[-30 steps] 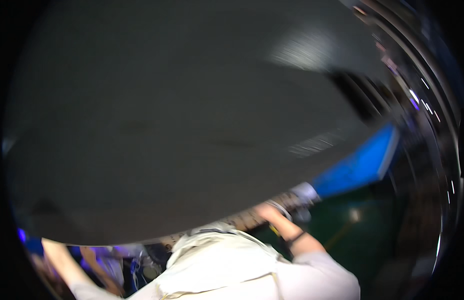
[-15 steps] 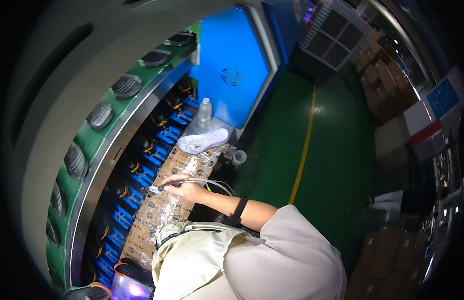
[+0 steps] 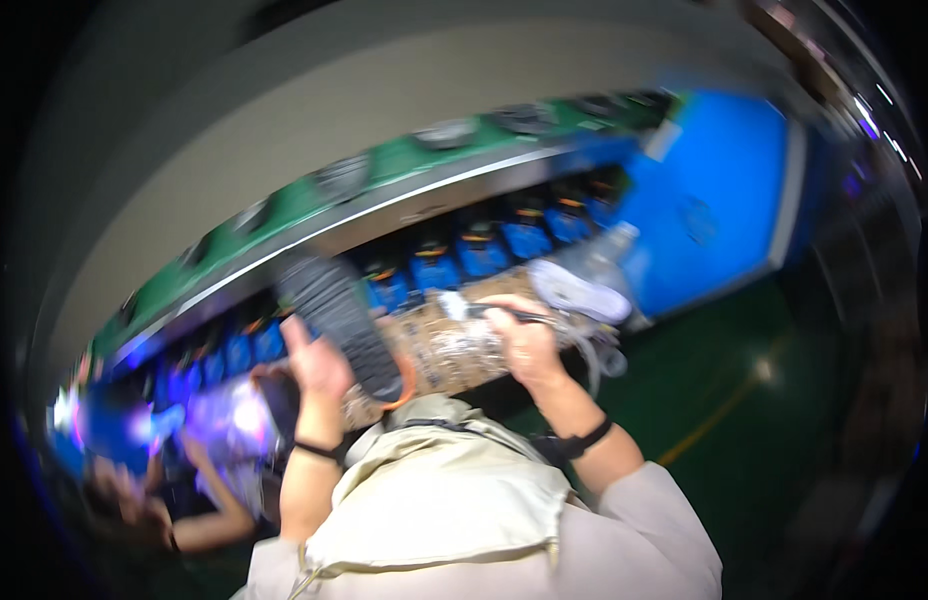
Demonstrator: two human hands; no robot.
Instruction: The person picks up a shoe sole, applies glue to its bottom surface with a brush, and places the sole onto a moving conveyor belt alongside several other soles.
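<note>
My left hand [image 3: 322, 368] grips a shoe [image 3: 342, 322] by its side. The shoe's black ridged sole faces up, and an orange edge shows at its near end. My right hand [image 3: 529, 345] is closed around a thin dark-handled brush [image 3: 506, 314] with a whitish head pointing toward the shoe. A pale tube [image 3: 593, 368] trails from beside this hand. Just right of my right hand, a white shoe sole [image 3: 580, 292] lies on the cardboard-covered ledge [image 3: 469, 352]. Motion smears fine detail.
Behind the ledge runs a row of blue holders [image 3: 481, 256]. Above them a green conveyor [image 3: 389, 180] carries several dark soles. A clear bottle [image 3: 618, 241] stands by the blue machine panel [image 3: 719, 185]. At lower left another person's arm [image 3: 209, 520] is near purple-lit items.
My view has swung left. My left hand has come into sight holding the shoe, while the right hand still holds the brush. Another person now shows at lower left.
</note>
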